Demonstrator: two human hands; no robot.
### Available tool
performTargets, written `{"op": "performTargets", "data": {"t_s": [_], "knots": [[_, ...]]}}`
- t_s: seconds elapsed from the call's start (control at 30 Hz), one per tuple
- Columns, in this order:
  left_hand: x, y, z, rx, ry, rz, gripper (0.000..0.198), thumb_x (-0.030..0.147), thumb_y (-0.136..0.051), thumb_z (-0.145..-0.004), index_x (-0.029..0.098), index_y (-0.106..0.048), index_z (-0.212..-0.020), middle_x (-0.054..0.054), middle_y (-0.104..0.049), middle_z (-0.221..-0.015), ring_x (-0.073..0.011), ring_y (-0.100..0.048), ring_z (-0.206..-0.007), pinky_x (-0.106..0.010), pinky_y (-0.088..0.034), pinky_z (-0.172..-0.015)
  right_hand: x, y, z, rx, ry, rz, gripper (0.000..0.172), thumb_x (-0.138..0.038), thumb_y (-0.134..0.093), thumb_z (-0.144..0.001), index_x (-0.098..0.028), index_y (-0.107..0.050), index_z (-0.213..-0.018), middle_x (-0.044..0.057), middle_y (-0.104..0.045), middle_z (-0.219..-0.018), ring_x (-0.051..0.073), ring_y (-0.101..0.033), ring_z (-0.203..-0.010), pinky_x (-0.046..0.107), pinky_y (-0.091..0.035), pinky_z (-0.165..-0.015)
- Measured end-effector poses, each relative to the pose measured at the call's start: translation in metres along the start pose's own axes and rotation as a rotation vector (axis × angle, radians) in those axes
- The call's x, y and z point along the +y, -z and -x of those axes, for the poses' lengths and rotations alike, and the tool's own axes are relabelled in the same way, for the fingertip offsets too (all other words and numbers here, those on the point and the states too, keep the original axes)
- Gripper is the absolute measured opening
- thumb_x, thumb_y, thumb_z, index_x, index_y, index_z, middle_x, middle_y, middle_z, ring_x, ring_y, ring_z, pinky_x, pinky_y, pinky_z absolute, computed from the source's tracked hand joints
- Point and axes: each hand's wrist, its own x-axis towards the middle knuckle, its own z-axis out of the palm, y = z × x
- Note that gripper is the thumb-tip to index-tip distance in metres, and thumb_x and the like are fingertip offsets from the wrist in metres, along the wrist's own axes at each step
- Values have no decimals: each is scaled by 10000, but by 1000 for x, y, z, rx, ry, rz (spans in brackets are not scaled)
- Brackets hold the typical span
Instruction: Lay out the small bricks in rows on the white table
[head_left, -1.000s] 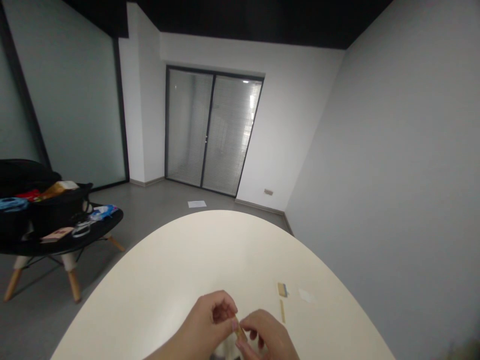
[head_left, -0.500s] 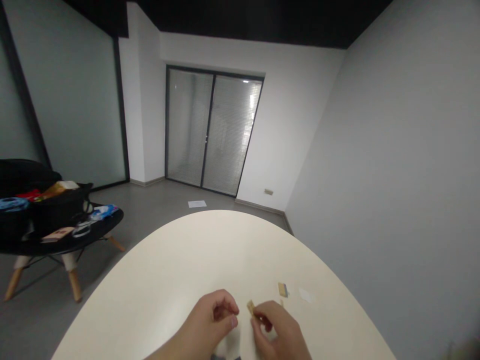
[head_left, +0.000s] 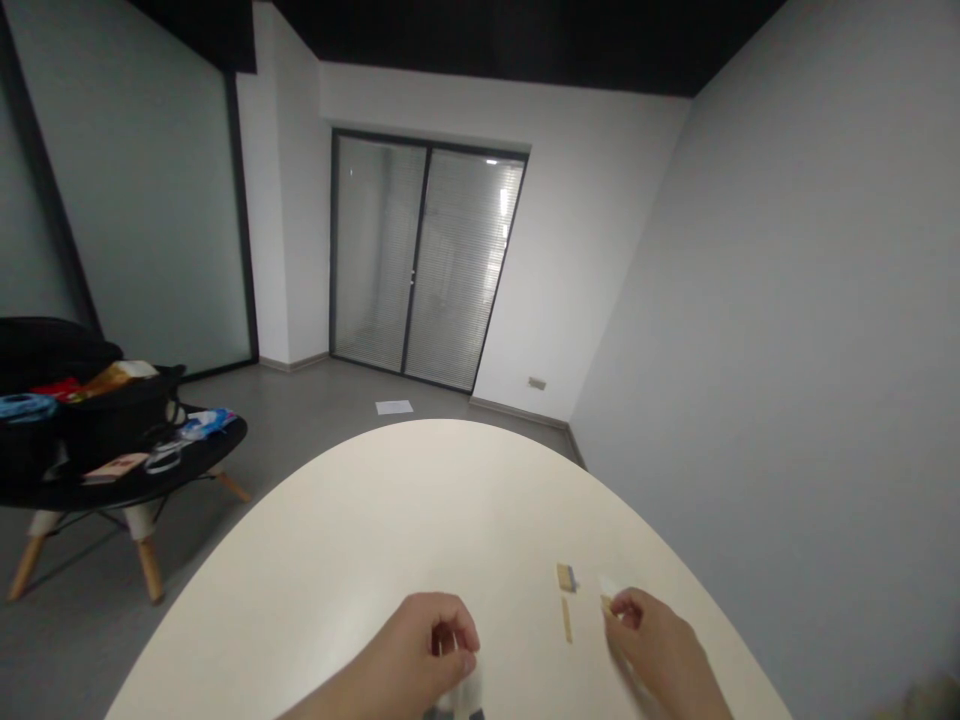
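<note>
White oval counter (head_left: 315, 560): R hand (head_left: 660, 645) out by white paper scrap (head_left: 613, 584), fingers (head_left: 622, 608) pinched on small tan piece (head_left: 606, 603). L hand (head_left: 442, 640) curled, fingers together, can't tell if holding anything. Tan strip (head_left: 567, 620), tan-blue piece (head_left: 566, 578) lie betw hands.

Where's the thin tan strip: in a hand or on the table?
On the cream table: the tan strip lies apart from the right hand.

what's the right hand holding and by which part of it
A small tan strip, seemingly pinched at one end by the fingertips of the right hand.
</note>
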Motion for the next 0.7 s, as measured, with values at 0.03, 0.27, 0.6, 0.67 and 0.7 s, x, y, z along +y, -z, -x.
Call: {"op": "performTargets", "data": {"t_s": [0.03, 0.27, 0.6, 0.67, 0.7], "knots": [[-1, 0, 0, -12, 3, -19, 127, 143, -617, -699, 150, -707, -788, 48, -530, -630, -117, -462, -611, -224, -353, -574, 4, 2, -1, -22, -20, 15, 138, -252, -560, -782, -234, -670, -699, 34, -709, -677, 215, -668, -653, 272, -396, -574], [7, 2, 3, -35, 9, -161, 169, 130, -623, -679, 158, -744, -794, 41, -570, -662, -110, -493, -620, -198, -368, -564, 18, 6, -7, -92, -113, 70, 152, -155, -568, -762, -236, -679, -698, 59, -750, -744, 225, -689, -710, 273, -413, -599], [7, 1, 3, -250, -227, -250, 126, 142, -679, -666, 219, -745, -741, 22, -633, -720, -140, -552, -700, -212, -417, -665, 19, 7, -11, -141, -137, 94, 147, -136, -573, -758, -228, -681, -716, 65, -757, -775, 225, -699, -750, 269, -426, -622], [5, -2, -1, -344, -419, -229, 152, 57, -624, -645, 195, -629, -581, 46, -524, -560, -118, -485, -598, -226, -394, -662, 20, 7, -11, -150, -138, 87, 153, -131, -575, -747, -227, -680, -690, 63, -754, -753, 222, -698, -738, 267, -421, -613], [4, -4, -3, -395, -493, -220, 222, 29, -601, -640, 188, -523, -506, 59, -432, -490, -104, -421, -532, -233, -369, -625, 20, 6, -12, -151, -139, 86, 162, -125, -573, -744, -225, -674, -666, 63, -752, -738, 220, -697, -731, 266, -420, -612]]}}
